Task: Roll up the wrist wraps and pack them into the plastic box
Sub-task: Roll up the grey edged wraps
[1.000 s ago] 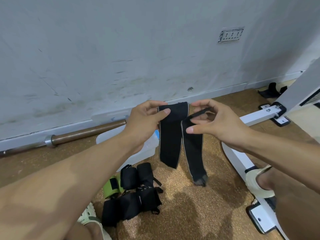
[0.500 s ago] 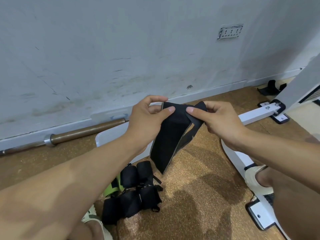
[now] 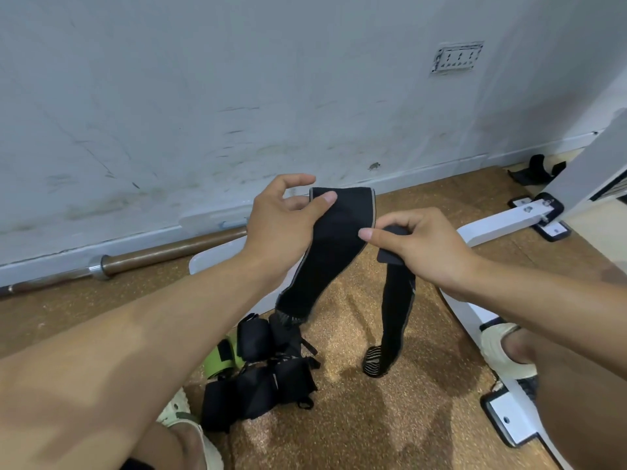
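I hold two black wrist wraps up over the cork floor. My left hand pinches the top of the wider wrap, which hangs down to the left. My right hand grips the top end of the second wrap, whose striped tip dangles near the floor. Below them lies a pile of rolled black wraps with one green roll. The white plastic box sits on the floor behind my left forearm, mostly hidden.
A barbell lies along the base of the grey wall. A white metal rack frame with black feet runs along the right. My sandalled feet show at the lower left and right.
The two wraps were held together at the top; now my right hand has pulled one wrap apart to the right and lower, so both hang separately.
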Demonstrator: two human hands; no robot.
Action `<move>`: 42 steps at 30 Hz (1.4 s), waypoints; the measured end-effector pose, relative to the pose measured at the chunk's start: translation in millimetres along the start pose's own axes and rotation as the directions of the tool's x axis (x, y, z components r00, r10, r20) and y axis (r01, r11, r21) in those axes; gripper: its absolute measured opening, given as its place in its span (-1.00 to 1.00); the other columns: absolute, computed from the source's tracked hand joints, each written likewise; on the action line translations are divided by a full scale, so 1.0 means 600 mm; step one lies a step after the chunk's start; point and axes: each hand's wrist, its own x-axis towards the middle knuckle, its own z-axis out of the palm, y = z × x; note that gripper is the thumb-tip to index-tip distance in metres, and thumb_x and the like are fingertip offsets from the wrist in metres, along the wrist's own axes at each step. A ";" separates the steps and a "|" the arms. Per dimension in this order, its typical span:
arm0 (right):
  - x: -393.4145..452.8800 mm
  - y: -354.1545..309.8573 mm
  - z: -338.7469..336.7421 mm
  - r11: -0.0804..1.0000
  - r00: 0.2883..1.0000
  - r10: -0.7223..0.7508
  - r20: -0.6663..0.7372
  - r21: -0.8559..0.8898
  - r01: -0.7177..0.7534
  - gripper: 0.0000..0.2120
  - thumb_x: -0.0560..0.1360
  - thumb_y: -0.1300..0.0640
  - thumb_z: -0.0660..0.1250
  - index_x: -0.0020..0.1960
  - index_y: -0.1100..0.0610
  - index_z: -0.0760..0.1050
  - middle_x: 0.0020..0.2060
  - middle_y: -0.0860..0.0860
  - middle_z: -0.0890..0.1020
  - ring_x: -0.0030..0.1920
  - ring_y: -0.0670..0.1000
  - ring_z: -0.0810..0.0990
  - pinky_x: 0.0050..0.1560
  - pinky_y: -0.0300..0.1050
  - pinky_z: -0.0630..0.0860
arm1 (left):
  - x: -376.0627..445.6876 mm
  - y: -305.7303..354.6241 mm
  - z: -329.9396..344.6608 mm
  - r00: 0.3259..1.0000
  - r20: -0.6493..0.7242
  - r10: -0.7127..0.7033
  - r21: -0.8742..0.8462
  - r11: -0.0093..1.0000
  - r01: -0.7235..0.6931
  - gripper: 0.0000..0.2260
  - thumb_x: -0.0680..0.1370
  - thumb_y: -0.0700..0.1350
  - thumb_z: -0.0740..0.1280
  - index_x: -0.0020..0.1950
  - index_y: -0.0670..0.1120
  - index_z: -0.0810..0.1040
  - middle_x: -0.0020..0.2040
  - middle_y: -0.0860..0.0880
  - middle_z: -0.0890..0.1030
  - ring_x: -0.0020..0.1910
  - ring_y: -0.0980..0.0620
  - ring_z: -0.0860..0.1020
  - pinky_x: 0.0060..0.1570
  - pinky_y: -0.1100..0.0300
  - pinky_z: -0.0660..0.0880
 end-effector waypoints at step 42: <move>0.005 -0.012 -0.013 0.916 0.942 0.321 0.095 0.222 -0.335 -0.68 0.54 -0.09 0.44 0.12 0.12 0.71 -0.01 0.11 0.77 0.00 0.14 0.75 0.13 0.05 0.64 | -0.039 -0.033 0.028 0.989 0.125 -0.073 0.127 0.990 0.057 -0.27 0.63 -0.21 0.37 0.63 0.23 0.06 -0.08 0.11 0.68 -0.14 0.11 0.70 -0.22 0.36 0.60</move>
